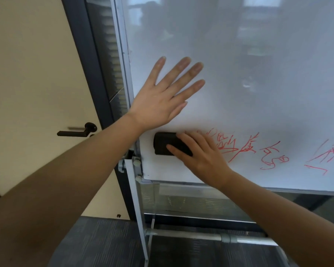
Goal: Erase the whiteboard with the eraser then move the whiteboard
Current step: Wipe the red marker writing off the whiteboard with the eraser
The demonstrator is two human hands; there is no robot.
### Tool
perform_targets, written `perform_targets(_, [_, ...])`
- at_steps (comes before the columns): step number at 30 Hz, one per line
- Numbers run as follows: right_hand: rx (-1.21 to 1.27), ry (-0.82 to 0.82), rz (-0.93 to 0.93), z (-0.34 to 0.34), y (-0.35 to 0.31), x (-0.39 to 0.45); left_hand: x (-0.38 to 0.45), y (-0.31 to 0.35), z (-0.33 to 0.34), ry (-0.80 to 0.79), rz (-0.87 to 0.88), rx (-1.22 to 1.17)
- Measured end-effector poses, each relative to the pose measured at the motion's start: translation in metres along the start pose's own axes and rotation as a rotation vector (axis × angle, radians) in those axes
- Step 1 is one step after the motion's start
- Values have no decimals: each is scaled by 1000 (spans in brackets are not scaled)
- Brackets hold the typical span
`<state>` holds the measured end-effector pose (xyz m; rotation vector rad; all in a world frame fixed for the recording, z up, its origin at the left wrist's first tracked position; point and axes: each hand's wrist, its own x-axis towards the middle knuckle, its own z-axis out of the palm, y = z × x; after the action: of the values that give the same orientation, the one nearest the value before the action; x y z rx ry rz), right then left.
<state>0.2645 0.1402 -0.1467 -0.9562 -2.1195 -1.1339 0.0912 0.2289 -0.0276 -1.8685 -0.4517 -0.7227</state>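
Eraser (165,143) under right hand (202,158)

At the left of my frame I see a cream door (33,74) with a black lever handle (76,131), beside a dark door frame (89,60). Grey carpet (104,241) fills the bottom.

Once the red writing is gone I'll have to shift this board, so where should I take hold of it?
Probably the whiteboard is best gripped by its grey left side frame, coming from the left: that edge stands exposed beside the door, a narrow rail that fingers can wrap. The flat face gives no grip; the left hand only presses it while the right hand holds the eraser.
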Motion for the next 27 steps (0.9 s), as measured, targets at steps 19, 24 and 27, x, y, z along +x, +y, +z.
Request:
perform_targets(19, [-109,-127,-222,17,-4,-35,4,2,-5,24,3,-24])
perform_targets(24, [-167,30,-97,2,18,-5,4,1,-3,16,1,-29])
perform_targets(27, [-192,92,-38,-4,24,4,4,2,-3,10,-2,-43])
